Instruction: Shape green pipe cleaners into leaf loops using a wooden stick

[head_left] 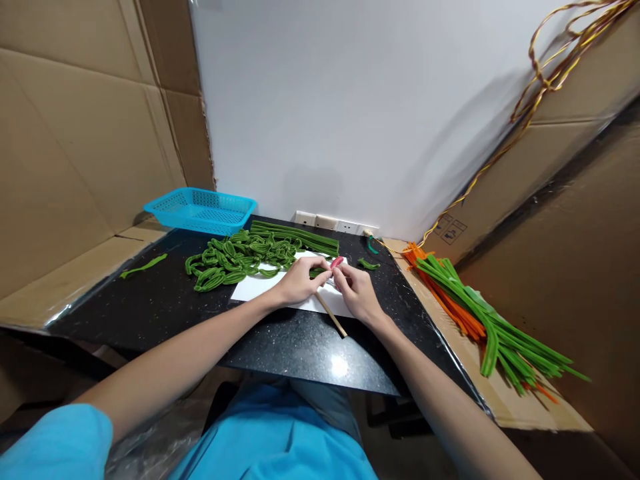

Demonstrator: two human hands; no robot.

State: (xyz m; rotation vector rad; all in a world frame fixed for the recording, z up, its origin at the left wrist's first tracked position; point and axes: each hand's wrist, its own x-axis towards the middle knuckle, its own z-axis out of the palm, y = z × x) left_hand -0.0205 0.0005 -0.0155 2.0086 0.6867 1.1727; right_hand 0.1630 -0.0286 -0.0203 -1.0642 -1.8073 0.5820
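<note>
My left hand and my right hand meet over a white sheet on the black table. Both are closed in a pinch around a thin wooden stick that slants toward me. A small pink piece shows at the fingertips, with a bit of green pipe cleaner beside it. A pile of bent green pipe cleaners lies just left of my left hand. Straight green pipe cleaners lie behind the pile.
A blue plastic basket sits at the back left. Long green and orange pipe cleaners lie on cardboard at the right. Cardboard walls stand on both sides. A socket strip runs along the white wall. A loose green piece lies far left.
</note>
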